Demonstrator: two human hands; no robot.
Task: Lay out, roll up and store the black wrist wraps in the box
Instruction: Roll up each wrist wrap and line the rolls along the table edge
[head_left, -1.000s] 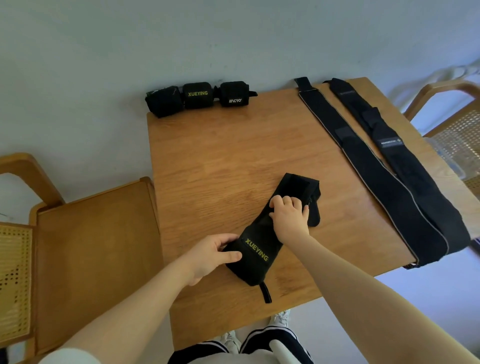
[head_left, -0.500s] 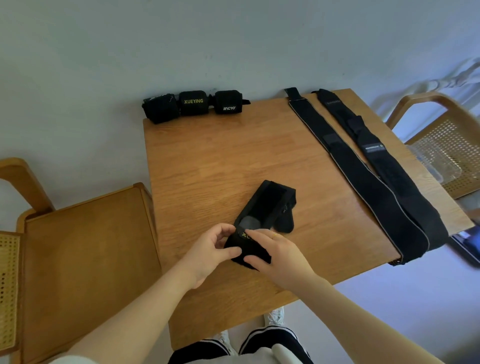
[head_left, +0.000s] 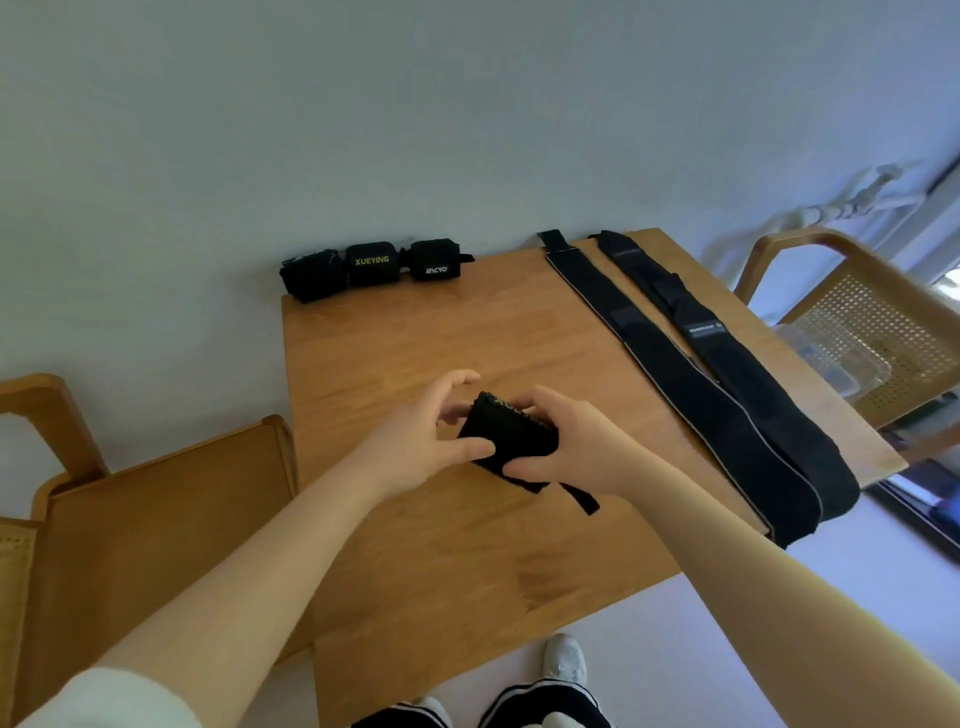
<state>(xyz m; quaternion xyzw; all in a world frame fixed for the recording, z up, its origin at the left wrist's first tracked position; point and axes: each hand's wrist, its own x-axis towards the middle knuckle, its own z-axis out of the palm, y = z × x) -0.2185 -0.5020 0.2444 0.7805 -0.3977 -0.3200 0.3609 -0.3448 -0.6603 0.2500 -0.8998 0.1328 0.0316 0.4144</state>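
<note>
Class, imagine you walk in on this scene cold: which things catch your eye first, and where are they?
First, the two hands at the table's middle: left hand and right hand hold a rolled black wrap. Next, two long black wraps lie flat along the table's right side. Three finished rolls line its far left edge.

The person has bare arms, a white sleeve (head_left: 111, 699) on the left arm, black pants (head_left: 540, 709) with white stripes, and white shoes (head_left: 565, 659).

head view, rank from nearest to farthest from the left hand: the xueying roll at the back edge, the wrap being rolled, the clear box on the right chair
1. wrap being rolled: gripped by left hand, mid-table.
2. XUEYING roll: back edge, against the wall.
3. clear box: far right, on the chair.
</note>
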